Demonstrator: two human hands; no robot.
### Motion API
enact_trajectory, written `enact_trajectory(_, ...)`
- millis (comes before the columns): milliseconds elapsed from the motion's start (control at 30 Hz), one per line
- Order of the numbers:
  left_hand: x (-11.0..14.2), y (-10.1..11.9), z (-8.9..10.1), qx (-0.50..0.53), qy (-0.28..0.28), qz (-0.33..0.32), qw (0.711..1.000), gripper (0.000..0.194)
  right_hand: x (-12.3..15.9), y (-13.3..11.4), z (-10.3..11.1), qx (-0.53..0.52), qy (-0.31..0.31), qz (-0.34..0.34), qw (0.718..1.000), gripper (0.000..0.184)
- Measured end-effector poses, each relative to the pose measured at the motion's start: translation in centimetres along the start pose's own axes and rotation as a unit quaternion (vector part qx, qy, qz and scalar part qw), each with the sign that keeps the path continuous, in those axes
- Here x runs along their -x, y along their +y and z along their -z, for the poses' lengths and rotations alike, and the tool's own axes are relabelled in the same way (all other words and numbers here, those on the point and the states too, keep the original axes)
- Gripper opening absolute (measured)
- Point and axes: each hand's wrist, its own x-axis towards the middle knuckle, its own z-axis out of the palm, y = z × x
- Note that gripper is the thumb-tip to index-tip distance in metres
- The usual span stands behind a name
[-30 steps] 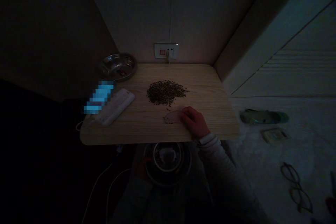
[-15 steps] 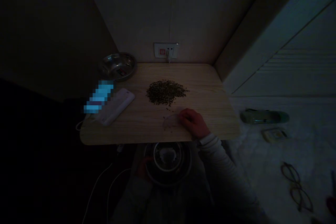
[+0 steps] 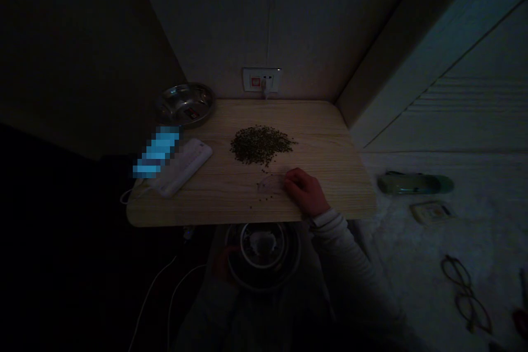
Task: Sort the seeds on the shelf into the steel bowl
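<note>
My right hand (image 3: 306,193) is closed over the front right of a wooden table (image 3: 330,132), gripping a thin clear plastic piece (image 3: 270,183) that lies low over the wood. A few loose grains lie around this piece. Just beyond is a flat heap of small dark grains (image 3: 262,144), which look like seeds or beans. Below the table's front edge, a round metal bowl (image 3: 297,264) rests at my lap with a smaller bowl-like rim (image 3: 243,250) inside it. My left hand (image 3: 225,264), dim in shadow, holds the bowl's left side.
A steel basin (image 3: 185,104) stands at the back left, near a lit, blurred phone screen (image 3: 159,151) and a white power strip (image 3: 183,168). A wall socket (image 3: 262,80) sits behind. To the right, a green bottle (image 3: 414,183), a small packet (image 3: 432,212) and glasses (image 3: 466,294) lie on white bedding.
My right hand and the clear piece have shifted very slightly. Some loose grains lie nearer the table's front edge, one farther left. My left hand stays at the bowl.
</note>
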Motion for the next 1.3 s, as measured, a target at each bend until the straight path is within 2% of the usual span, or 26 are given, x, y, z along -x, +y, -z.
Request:
enact_trajectory(67, 1.1, 1.0, -0.9, 0.001, 0.006, 0.035, 0.999, 0.024, 0.0, 0.0, 0.0, 0.011, -0.001, -0.002, 1.000, 0.007)
enact_trajectory(100, 1.7, 1.5, -1.3, -0.003, 0.024, 0.069, 0.997, 0.027, -0.1, -0.1, 0.0, 0.019, -0.003, -0.002, 1.000, 0.007)
enact_trajectory(167, 2.7, 2.5, -2.1, 0.001, 0.067, 0.081, 0.994, 0.034, -0.1, -0.1, 0.1, 0.035, -0.010, 0.005, 0.999, 0.007)
enact_trajectory(300, 3.3, 3.2, -2.6, 0.018, 0.062, 0.116, 0.991, 0.037, -0.1, -0.5, 0.2, 0.064, -0.026, 0.038, 0.997, 0.006)
enact_trajectory(500, 2.0, 2.0, -1.3, 0.004, 0.021, 0.107, 0.994, 0.026, 0.8, -1.2, 0.1, 0.065, -0.057, 0.054, 0.995, 0.006)
enact_trajectory(733, 2.8, 2.3, -2.0, 0.044, 0.022, 0.095, 0.994, 0.037, 1.2, -1.4, 0.1, 0.065, -0.070, 0.046, 0.994, 0.005)
enact_trajectory(933, 2.2, 2.1, -1.5, 0.035, 0.048, 0.074, 0.996, 0.033, 1.1, -1.7, 0.1, 0.056, -0.084, 0.050, 0.994, 0.004)
enact_trajectory(1133, 1.5, 1.8, -1.1, 0.038, 0.022, 0.086, 0.995, 0.031, 2.2, -1.9, -0.1, 0.048, -0.105, 0.072, 0.991, 0.005)
enact_trajectory(1300, 2.0, 2.4, -1.9, 0.041, 0.056, 0.111, 0.991, 0.040, 2.7, -1.8, -0.5, 0.002, -0.082, 0.025, 0.996, 0.008)
